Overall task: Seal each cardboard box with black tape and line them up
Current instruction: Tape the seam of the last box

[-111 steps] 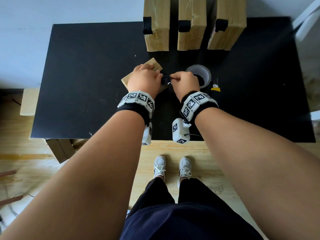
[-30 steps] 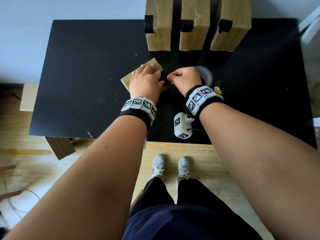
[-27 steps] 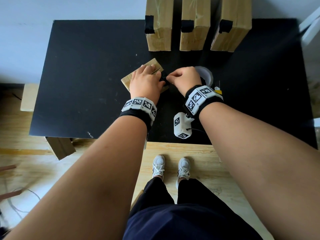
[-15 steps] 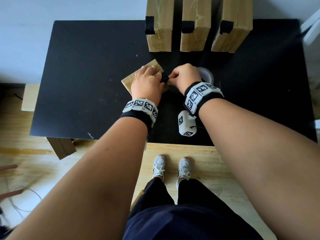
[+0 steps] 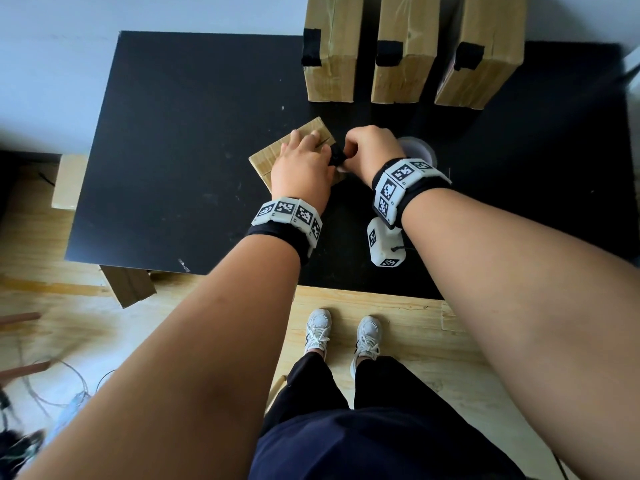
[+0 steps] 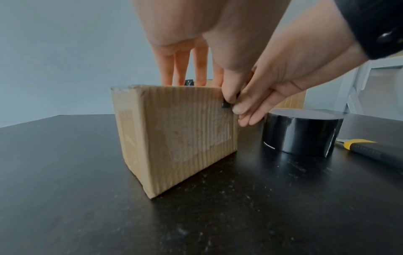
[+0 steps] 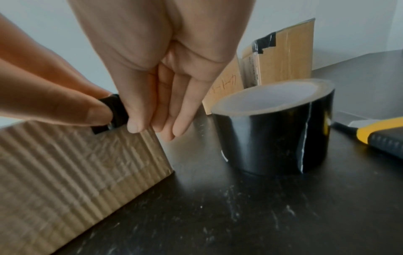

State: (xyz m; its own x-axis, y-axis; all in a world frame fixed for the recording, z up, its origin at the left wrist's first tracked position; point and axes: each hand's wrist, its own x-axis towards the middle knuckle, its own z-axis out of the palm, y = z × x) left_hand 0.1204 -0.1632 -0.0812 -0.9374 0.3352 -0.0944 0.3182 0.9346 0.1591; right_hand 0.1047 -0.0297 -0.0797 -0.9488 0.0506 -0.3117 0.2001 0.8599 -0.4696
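While the left hand (image 5: 301, 168) lies flat-fingered on the box (image 6: 174, 138) to steady it, the right hand (image 5: 370, 150) pinches a tape strip (image 7: 115, 110) against the top edge under its fingertips, presumably to fold it down.

A yellow-and-black utility knife (image 7: 370, 132) lies flat on the black rectangular tabletop (image 5: 194, 140). Beneath the table is a pale wooden plank floor (image 5: 415, 327), with thin loose cables (image 5: 34, 393) trailing across it at the far left.

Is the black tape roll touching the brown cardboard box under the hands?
Apart. The right wrist view shows black table between the black tape roll and the brown cardboard box.
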